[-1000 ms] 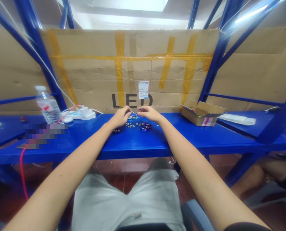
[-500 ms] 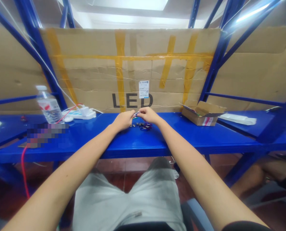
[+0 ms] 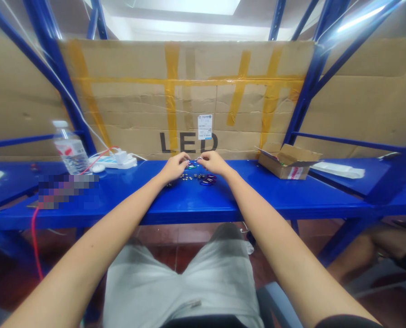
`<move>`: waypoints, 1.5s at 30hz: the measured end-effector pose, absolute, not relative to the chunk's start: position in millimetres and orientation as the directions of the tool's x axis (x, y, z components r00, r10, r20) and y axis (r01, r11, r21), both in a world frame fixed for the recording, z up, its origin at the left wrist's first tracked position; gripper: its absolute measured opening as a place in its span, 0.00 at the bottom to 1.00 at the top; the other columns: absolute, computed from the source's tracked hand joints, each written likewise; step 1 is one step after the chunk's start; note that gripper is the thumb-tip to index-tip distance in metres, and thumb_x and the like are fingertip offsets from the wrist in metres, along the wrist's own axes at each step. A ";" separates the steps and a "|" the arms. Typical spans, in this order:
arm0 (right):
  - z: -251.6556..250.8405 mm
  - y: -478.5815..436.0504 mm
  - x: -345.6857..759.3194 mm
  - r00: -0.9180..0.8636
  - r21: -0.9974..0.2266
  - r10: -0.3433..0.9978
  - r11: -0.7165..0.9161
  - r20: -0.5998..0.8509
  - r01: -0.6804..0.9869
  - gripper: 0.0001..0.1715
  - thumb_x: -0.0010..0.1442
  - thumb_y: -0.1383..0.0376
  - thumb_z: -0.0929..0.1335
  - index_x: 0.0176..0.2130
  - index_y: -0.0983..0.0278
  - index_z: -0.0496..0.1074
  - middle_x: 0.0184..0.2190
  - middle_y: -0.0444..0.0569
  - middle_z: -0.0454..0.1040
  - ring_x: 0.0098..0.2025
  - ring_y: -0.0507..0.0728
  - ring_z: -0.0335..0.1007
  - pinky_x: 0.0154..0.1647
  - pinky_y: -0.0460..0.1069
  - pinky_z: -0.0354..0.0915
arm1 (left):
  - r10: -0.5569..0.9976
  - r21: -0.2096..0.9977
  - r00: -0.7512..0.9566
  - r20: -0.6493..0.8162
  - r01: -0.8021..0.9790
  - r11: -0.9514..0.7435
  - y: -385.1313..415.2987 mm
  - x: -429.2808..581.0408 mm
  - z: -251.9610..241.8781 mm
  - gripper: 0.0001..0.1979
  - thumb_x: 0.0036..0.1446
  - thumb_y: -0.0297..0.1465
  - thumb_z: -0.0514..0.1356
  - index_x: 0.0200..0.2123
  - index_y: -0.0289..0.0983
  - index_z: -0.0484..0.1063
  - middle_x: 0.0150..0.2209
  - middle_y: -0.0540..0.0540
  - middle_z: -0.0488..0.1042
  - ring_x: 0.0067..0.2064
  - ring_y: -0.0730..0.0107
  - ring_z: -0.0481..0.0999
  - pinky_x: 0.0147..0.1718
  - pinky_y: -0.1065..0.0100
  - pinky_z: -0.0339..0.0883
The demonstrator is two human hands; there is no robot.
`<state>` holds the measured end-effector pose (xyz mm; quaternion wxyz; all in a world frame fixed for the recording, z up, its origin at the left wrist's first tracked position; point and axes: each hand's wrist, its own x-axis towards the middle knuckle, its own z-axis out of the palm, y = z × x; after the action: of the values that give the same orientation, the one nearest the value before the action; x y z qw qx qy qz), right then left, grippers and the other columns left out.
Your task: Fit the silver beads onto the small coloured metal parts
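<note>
Left grip [image 3: 174, 167]: whatever the fingertips hold, hidden. Silvery bit [image 3: 199, 159] at right grip [image 3: 214, 163]: too small to name. Small pieces [image 3: 169, 185], 8 o'clock, part-hidden by left forearm [image 3: 121, 216]. Pixelated object [image 3: 66, 190], near 9: unreadable. Carton [image 3: 276, 168], 3 o'clock: contents mostly walled off. Another person [image 3: 355, 255], 4 o'clock, cut by right edge.

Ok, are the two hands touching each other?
Apart. The head view shows a narrow gap between the left hand and the right hand, near the far edge of the blue table.
</note>
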<state>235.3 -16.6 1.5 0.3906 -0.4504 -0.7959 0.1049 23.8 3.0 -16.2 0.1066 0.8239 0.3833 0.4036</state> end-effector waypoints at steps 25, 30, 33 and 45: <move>4.3 -21.3 236.4 -0.263 -0.552 0.833 0.526 0.486 0.647 0.16 0.60 0.60 0.67 0.23 0.63 0.64 0.19 0.42 0.65 0.27 0.52 0.60 0.31 0.48 0.54 | 0.761 0.029 0.554 0.338 0.802 -0.597 35.2 -7.8 -18.9 0.11 0.48 0.24 0.59 0.30 0.42 0.80 0.36 0.41 0.80 0.43 0.53 0.70 0.50 0.59 0.63; 4.9 -23.5 236.1 -0.264 -0.553 0.835 0.524 0.482 0.648 0.16 0.61 0.60 0.66 0.24 0.63 0.65 0.20 0.43 0.66 0.28 0.52 0.61 0.31 0.48 0.55 | 0.769 0.059 0.553 0.321 0.798 -0.599 35.9 -5.4 -17.1 0.10 0.47 0.22 0.60 0.28 0.41 0.80 0.35 0.40 0.80 0.44 0.52 0.69 0.51 0.59 0.61; 5.3 -24.2 236.0 -0.263 -0.556 0.837 0.522 0.480 0.646 0.16 0.61 0.60 0.66 0.24 0.63 0.64 0.20 0.43 0.66 0.28 0.52 0.61 0.31 0.48 0.54 | 0.788 0.056 0.528 0.317 0.819 -0.571 38.3 -9.2 -17.1 0.12 0.47 0.20 0.60 0.29 0.41 0.81 0.34 0.39 0.78 0.46 0.50 0.69 0.51 0.59 0.61; 5.8 -25.8 236.7 -0.264 -0.562 0.845 0.513 0.465 0.649 0.16 0.61 0.60 0.66 0.24 0.63 0.64 0.20 0.42 0.65 0.27 0.52 0.61 0.32 0.48 0.55 | 0.857 0.043 0.398 0.327 0.900 -0.435 42.5 -24.5 -18.7 0.13 0.49 0.24 0.62 0.35 0.41 0.84 0.36 0.37 0.75 0.41 0.52 0.76 0.47 0.57 0.68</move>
<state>236.7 -25.8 5.8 0.3757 -0.4762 -0.7843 0.1301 -24.5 42.5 -18.7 -0.0700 0.8332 0.5271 0.1518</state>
